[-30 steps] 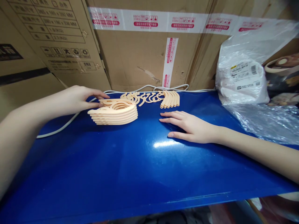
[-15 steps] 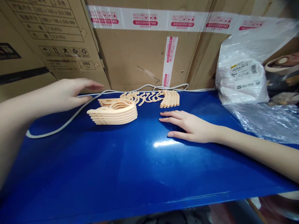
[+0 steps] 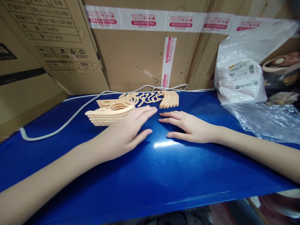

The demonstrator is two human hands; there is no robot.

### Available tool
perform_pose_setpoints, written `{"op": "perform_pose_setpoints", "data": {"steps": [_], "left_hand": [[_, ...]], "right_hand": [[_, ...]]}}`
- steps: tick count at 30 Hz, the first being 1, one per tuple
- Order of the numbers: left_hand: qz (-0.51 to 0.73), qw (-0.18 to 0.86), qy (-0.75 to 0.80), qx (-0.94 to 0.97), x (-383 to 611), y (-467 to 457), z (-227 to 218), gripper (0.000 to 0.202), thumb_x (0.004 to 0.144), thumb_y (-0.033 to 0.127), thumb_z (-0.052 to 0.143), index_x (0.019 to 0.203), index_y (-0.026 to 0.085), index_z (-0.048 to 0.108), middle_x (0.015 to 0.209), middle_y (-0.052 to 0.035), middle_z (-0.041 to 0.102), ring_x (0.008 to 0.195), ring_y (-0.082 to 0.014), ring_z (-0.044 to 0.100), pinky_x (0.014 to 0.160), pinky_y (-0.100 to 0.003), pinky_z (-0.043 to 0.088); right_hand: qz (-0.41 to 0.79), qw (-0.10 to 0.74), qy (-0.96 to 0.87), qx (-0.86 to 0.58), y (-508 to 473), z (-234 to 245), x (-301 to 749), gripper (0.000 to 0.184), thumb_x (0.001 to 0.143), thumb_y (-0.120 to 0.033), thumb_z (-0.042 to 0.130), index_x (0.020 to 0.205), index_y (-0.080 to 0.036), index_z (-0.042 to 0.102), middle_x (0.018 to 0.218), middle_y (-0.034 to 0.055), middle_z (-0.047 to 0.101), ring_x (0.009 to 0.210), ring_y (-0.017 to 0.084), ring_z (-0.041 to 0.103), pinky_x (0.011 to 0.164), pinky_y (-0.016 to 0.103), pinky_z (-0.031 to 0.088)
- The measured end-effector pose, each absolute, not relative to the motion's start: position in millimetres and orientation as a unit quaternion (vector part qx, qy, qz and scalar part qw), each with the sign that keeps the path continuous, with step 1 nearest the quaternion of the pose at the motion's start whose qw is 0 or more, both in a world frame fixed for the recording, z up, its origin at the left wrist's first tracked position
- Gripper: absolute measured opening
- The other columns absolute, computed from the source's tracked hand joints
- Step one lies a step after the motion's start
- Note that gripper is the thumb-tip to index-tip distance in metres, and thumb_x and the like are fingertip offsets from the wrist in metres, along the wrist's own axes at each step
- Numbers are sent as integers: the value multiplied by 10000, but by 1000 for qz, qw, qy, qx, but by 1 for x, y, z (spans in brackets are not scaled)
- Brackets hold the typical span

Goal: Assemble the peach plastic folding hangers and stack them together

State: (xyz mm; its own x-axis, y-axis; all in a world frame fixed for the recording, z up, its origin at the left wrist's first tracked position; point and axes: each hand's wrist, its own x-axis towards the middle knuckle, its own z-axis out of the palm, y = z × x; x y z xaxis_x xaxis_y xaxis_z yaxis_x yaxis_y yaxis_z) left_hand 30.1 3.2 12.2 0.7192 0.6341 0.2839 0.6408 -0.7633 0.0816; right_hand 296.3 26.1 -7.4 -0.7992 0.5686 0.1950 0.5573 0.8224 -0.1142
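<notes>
My left hand (image 3: 126,132) is over the blue table with thumb and fingers apart, holding nothing. It partly covers a stack of cream-coloured curved plastic parts (image 3: 103,114); whether it touches them I cannot tell. Palm down on the blue surface, my right hand (image 3: 187,126) has its fingers stretched toward the left, nothing in them. Just beyond its fingertips lies a row of cream curved tubes (image 3: 170,99). To the left of those tubes are several small cream hook-shaped pieces (image 3: 142,98).
Cardboard boxes (image 3: 140,56) stand along the back and left. A white cable (image 3: 72,117) runs across the table's (image 3: 145,187) left side and back. At the right sit a plastic-wrapped white bundle (image 3: 241,78) and crumpled clear plastic (image 3: 264,122).
My left hand has swung from the far left, beside the stack, rightward and nearer to my right hand. The right hand stays in place. The cream parts look unmoved.
</notes>
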Motion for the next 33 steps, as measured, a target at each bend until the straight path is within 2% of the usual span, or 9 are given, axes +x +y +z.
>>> {"op": "perform_pose_setpoints", "data": {"steps": [6,14,20,25,27,29,31,33], "left_hand": [[-86,-5,-367,-926,35,3,-7,626,1010,485,312,1493,88,320,1538,-133,370,1403,-266,369,1165,-446,319],[-71,-23,-364,-928,35,5,-6,581,1017,484,280,1462,131,401,1517,-122,409,1376,-268,415,1144,-444,350],[-79,-17,-356,-931,33,4,-5,557,1015,466,306,1456,144,414,1503,-122,431,1365,-269,429,1142,-435,351],[-80,-15,-358,-930,32,5,-5,565,1014,477,297,1457,147,413,1506,-117,428,1363,-269,433,1144,-442,348],[-77,-16,-358,-930,31,5,-5,569,1016,476,292,1457,137,412,1509,-116,424,1369,-265,426,1148,-434,344],[-78,-18,-359,-930,30,4,-5,565,1016,473,298,1454,137,415,1508,-113,427,1373,-258,423,1151,-418,343],[-82,-20,-359,-929,30,4,-5,558,1014,471,310,1452,143,419,1503,-110,434,1370,-254,428,1149,-407,346],[-85,-22,-357,-930,29,4,-5,551,1013,465,318,1448,144,424,1497,-113,443,1365,-255,435,1145,-410,354]], "right_hand": [[28,113,-946,-302,26,-6,296,573,952,-535,453,1362,-140,518,1474,167,460,1340,287,453,1095,490,368],[36,121,-944,-304,25,-7,296,549,946,-536,465,1346,-166,524,1466,161,471,1339,284,458,1088,489,375],[54,127,-942,-307,23,-5,293,582,938,-532,486,1391,-168,473,1453,163,485,1326,290,469,1081,495,387],[64,179,-915,-355,30,6,290,507,953,-516,459,1333,-185,511,1328,120,602,1212,268,566,1027,446,440],[51,228,-887,-397,42,13,294,448,942,-501,472,1246,-187,566,1221,102,661,1108,261,623,954,413,482],[32,253,-851,-459,62,21,302,424,931,-487,469,1180,-168,594,1040,99,712,931,260,669,809,388,521],[-19,224,-810,-541,87,27,311,429,901,-486,494,1173,-172,601,956,97,714,862,278,665,772,401,509],[-14,175,-778,-604,110,29,319,452,879,-478,518,1207,-173,581,999,112,704,900,292,654,790,406,499]]}}
